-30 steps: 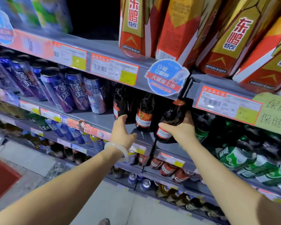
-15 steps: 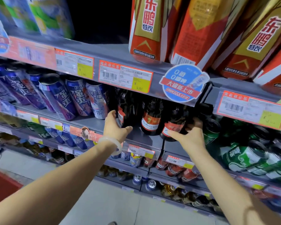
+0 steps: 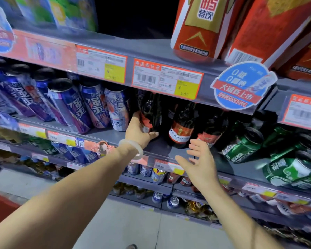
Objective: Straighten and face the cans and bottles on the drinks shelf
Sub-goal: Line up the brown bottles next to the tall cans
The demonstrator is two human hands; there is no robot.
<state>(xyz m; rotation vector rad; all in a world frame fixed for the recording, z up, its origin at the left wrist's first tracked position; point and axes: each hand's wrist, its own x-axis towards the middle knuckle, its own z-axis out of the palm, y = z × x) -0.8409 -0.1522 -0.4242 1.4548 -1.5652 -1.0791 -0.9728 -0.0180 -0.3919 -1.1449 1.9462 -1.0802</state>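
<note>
The left hand [image 3: 139, 132] grasps the upright leftmost dark bottle [image 3: 150, 114] on the middle shelf [image 3: 104, 135], while the right hand [image 3: 199, 159], fingers spread and holding nothing, hovers just below the right bottle [image 3: 211, 130], nearer to it than the left.

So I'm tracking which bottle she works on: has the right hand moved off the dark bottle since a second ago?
Yes. The right hand has let go and now lies open, lower, by the shelf edge, below the bottles.
</note>
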